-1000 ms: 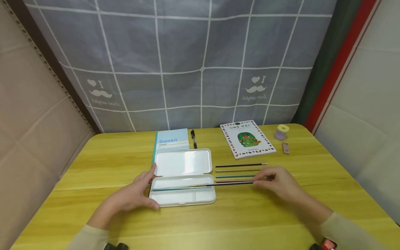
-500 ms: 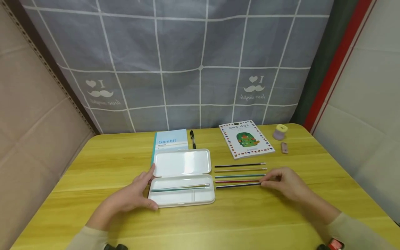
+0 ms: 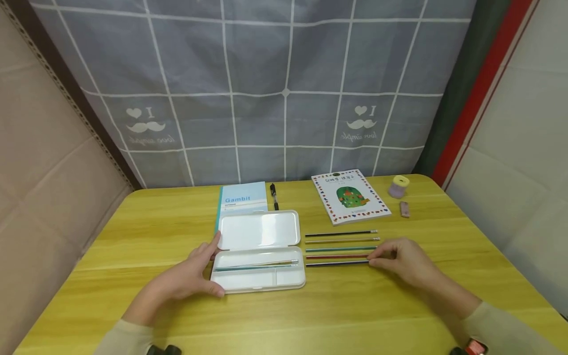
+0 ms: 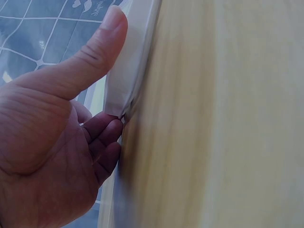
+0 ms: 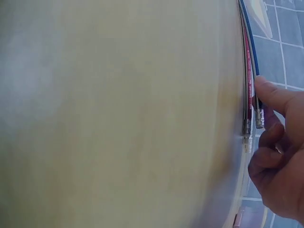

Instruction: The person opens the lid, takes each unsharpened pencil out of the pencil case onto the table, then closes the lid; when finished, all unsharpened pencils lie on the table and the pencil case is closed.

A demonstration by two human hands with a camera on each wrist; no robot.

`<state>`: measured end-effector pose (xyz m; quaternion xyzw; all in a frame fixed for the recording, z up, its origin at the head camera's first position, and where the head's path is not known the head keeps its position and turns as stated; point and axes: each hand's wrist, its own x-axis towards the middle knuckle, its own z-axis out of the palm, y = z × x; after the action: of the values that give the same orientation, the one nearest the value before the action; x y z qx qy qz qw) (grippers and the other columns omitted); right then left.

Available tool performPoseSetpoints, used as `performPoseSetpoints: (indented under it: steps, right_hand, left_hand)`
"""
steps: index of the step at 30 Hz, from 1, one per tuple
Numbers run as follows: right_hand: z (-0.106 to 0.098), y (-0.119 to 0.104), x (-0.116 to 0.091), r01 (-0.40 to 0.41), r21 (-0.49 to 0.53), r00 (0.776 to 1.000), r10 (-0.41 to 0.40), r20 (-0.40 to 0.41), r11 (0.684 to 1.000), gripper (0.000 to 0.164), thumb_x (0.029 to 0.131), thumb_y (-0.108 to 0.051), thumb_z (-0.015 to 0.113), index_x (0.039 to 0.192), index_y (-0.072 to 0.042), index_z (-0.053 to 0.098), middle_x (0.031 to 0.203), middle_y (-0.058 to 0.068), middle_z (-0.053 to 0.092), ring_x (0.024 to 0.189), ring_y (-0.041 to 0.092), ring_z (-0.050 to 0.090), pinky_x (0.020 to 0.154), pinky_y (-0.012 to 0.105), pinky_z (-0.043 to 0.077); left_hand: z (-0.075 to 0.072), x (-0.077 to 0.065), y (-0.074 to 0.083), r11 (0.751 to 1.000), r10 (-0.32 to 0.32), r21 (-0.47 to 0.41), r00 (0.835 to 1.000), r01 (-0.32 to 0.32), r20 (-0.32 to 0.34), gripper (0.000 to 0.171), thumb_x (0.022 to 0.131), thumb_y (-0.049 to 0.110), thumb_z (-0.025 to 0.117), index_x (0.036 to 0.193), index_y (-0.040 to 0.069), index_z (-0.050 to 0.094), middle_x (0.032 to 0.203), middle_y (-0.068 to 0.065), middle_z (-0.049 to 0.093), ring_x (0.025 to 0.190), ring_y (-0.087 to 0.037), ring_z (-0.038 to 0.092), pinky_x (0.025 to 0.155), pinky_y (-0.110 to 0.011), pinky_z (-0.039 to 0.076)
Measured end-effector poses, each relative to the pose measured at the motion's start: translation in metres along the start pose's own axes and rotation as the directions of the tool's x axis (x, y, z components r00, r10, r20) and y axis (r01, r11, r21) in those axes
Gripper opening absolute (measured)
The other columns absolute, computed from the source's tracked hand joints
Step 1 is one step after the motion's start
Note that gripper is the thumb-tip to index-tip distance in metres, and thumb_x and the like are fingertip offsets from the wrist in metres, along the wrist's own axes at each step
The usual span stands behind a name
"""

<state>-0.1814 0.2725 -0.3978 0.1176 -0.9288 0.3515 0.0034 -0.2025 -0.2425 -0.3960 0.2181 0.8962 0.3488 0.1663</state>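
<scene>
A white pencil case (image 3: 290, 278) lies with its lid (image 3: 259, 230) folded back. Inside its tray are a few thin pencils (image 3: 257, 266), one of them teal. My left hand (image 3: 186, 276) holds the left end of the case, thumb at the front and fingers by the lid side. In the left wrist view the curled fingers touch the case's wall (image 4: 133, 57). My right hand (image 3: 404, 261) pinches a dark blue pencil (image 3: 337, 264) near its metal-banded end. Beyond it, roughly parallel, lie red (image 3: 335, 256), green (image 3: 339, 249), tan (image 3: 339, 241) and black (image 3: 339, 233) pencils.
A blue notebook (image 3: 244, 192) lies partly under the lid, beside a black pen (image 3: 274, 196). At the back right are a white picture booklet (image 3: 328, 195), a yellow-and-purple round object (image 3: 399, 187) and a small pinkish block (image 3: 405, 209). A grey curtain (image 3: 257, 123) hangs behind the table.
My right hand has moved right, drawing the blue pencil from the case's edge to the near end of the row. Over the last half second little has moved; my left hand stays put.
</scene>
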Motion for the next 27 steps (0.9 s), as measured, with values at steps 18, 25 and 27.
performPoseSetpoints:
  steps: [18,25,27]
  right_hand:
    - [0.0006,-0.001,0.0026,0.141,-0.174,0.99,-0.143,0.002,0.975,0.012,0.085,-0.016,0.087,0.086,-0.027,0.083,0.089,-0.016,0.072,0.085,0.006,0.066,0.078,0.03,0.056]
    - [0.0007,-0.002,0.0022,0.118,-0.156,0.992,-0.122,-0.018,0.981,0.011,0.084,-0.018,0.088,0.089,-0.027,0.084,0.092,-0.015,0.074,0.086,0.004,0.065,0.077,0.028,0.055]
    - [0.0005,-0.0045,0.0019,0.097,-0.134,0.994,-0.102,-0.031,0.986,0.011,0.084,-0.021,0.088,0.09,-0.028,0.084,0.093,-0.014,0.074,0.081,0.003,0.061,0.071,0.026,0.052]
  left_hand:
    - [0.0001,-0.0017,0.0016,1.0,-0.005,0.018,1.0,0.005,-0.012,0.138,0.076,0.044,0.09,0.166,0.003,-0.006,0.141,-0.015,0.045,0.138,-0.04,0.034,0.117,-0.067,0.024]
    - [0.0,-0.0017,0.0022,1.0,0.001,0.021,1.0,-0.001,-0.009,0.138,0.077,0.044,0.09,0.166,0.002,-0.006,0.141,-0.014,0.045,0.137,-0.04,0.035,0.117,-0.067,0.024]
    - [-0.0004,-0.0018,0.0026,1.0,0.002,0.02,1.0,-0.002,-0.007,0.138,0.077,0.044,0.09,0.166,0.002,-0.006,0.141,-0.014,0.045,0.138,-0.04,0.034,0.117,-0.067,0.024]
